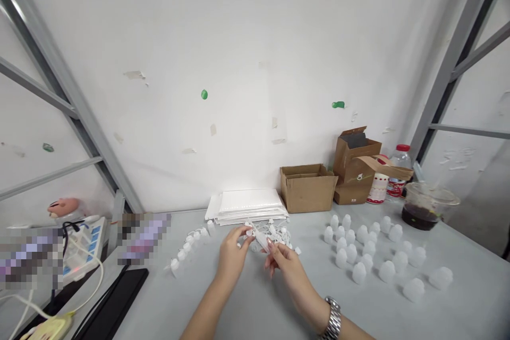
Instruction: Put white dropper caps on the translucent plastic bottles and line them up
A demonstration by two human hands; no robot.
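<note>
My left hand (234,253) is closed in a pinch on a small white cap-like piece (249,232), partly hidden by the fingers. My right hand (287,264) grips an elongated whitish, translucent piece (262,240) between thumb and fingers, tilted toward the left hand. Just behind both hands lies a tangle of thin white cord with small white pieces (281,234). Off to the left, small white pieces (187,247) lie in a curved row. On the right side of the table stand several frosted white, rounded covers (370,248).
A stack of white padded envelopes (250,206) lies against the wall, beside an open cardboard box (307,191). Farther right are a brown paper bag (350,180), a red-capped bottle (399,162) and a clear bowl of dark liquid (423,212). A power strip (90,247) with cables sits left.
</note>
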